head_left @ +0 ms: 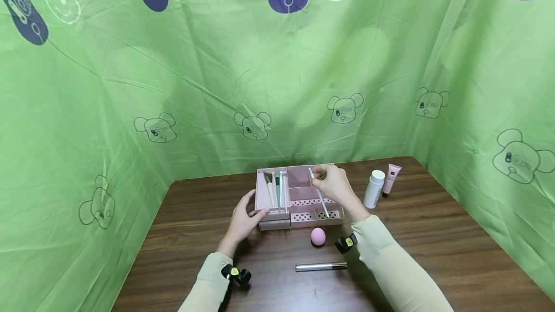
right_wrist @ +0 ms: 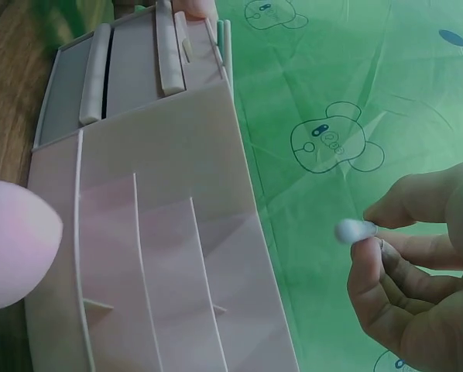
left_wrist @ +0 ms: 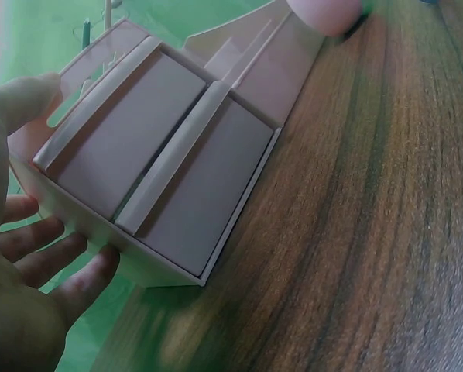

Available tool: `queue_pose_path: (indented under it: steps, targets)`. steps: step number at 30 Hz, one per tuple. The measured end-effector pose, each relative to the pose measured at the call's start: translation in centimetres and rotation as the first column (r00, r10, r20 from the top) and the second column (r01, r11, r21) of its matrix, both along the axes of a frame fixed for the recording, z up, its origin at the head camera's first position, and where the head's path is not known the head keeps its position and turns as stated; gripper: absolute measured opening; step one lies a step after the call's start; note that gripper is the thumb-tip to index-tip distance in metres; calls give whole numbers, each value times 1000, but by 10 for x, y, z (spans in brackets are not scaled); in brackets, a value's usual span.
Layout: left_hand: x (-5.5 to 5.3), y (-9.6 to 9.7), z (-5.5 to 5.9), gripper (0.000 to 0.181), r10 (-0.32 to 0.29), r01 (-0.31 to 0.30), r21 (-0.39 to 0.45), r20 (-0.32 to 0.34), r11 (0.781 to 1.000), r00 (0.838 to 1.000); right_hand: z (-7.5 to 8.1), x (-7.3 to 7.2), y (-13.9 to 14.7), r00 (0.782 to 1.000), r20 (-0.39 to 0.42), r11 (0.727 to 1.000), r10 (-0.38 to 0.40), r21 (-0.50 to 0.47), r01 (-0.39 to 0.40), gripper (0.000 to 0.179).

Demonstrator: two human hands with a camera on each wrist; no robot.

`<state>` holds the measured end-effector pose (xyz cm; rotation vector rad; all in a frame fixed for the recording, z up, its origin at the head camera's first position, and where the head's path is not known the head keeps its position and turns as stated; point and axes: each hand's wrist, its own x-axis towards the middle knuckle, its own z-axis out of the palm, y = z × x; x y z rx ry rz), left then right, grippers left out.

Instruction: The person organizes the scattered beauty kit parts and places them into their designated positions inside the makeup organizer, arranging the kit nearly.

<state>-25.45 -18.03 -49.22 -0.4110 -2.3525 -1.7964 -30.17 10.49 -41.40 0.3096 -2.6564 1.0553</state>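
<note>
A pink storage box (head_left: 299, 177) with compartments and two front drawers (left_wrist: 131, 132) stands on the table. My left hand (head_left: 241, 220) grips its left front corner, thumb at the top edge and fingers against the side. Several makeup brushes (head_left: 277, 189) lie in its left compartment. My right hand (head_left: 335, 186) pinches a slim white stick (head_left: 321, 200), held slanted over the box's right compartments. In the right wrist view, the stick's rounded end (right_wrist: 354, 231) pokes out between thumb and fingertips (right_wrist: 365, 252).
In front of the box sits a pink makeup sponge (head_left: 318, 236). Nearer me lies a silver tube (head_left: 321, 266). A white bottle (head_left: 374, 190) and a pink squeeze tube (head_left: 391, 179) stand right of the box. Green printed cloth (head_left: 295, 71) hangs around the wooden table (head_left: 191, 235).
</note>
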Motion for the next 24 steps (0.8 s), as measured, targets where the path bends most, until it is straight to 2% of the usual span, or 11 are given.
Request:
queue_pose_path:
  steps: [10, 24]
  targets:
    - [0, 0, -1, 73, 4, -4, -9, -1, 1000, 1000, 10, -13, -20, 999, -25, 999, 43, -4, -43, 25]
    - [1, 0, 1, 74, 3, -3, 0, -10, 1000, 1000, 25, -25, -61, 998, 42, 999, 50, -12, -49, 25]
